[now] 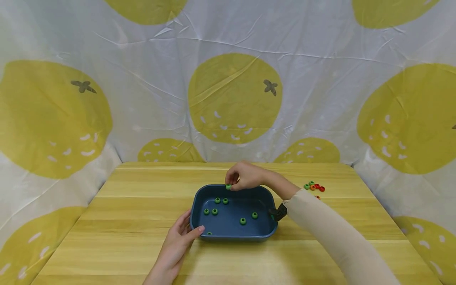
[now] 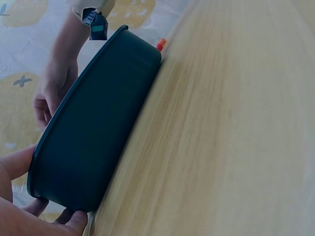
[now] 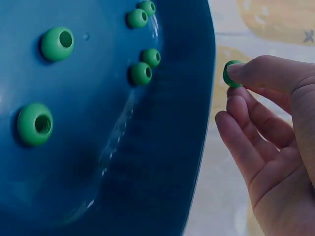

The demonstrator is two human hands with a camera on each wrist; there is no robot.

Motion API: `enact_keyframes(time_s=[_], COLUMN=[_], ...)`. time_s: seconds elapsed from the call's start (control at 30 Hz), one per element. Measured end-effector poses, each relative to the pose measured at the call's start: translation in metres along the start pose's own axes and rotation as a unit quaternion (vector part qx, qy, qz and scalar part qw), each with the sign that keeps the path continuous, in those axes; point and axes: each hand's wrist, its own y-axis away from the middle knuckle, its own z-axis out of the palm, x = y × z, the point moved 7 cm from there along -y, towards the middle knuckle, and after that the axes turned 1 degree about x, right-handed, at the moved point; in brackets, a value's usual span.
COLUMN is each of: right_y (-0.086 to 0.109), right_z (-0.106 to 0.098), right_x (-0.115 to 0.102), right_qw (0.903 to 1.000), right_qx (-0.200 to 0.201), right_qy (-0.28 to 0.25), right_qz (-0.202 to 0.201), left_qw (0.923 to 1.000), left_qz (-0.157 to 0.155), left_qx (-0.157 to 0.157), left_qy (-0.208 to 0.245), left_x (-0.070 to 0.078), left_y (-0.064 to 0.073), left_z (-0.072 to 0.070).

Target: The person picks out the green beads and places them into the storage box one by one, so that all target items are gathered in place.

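A blue rectangular basin point(image 1: 231, 229) stands on the wooden table, with several green beads point(image 1: 243, 221) spread over its floor. My left hand point(image 1: 177, 241) grips the basin's left end, thumb on the rim and fingers on the outer wall, as the left wrist view also shows. Over the far rim, my right hand point(image 1: 246, 176) pinches one green bead point(image 3: 233, 73) between thumb and index finger. In the right wrist view the other beads, each with a round hole, lie apart from this hand.
To the right of the basin, a small group of loose green, orange and red beads point(image 1: 317, 186) lies on the table point(image 1: 135, 213). The right forearm partly covers one of them. A white cloth with yellow fruit prints point(image 1: 235, 99) hangs behind the table.
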Motion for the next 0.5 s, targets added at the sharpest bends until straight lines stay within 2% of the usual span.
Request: enact_keyframes(time_s=[0.23,0.5], right_y=[-0.014,-0.022], right_z=[0.005,0.009], right_x=[-0.007,-0.014], right_qw=[1.0,0.9999], right_qx=[-0.002,0.003], right_qy=[0.004,0.007], right_qz=[0.003,-0.013], left_qw=[1.0,1.0], left_qz=[0.002,0.001], left_qx=[-0.001,-0.002], left_qy=[-0.006,-0.006], left_x=[0.001,0.0], left_y=[0.001,0.0], left_z=[0.0,0.0])
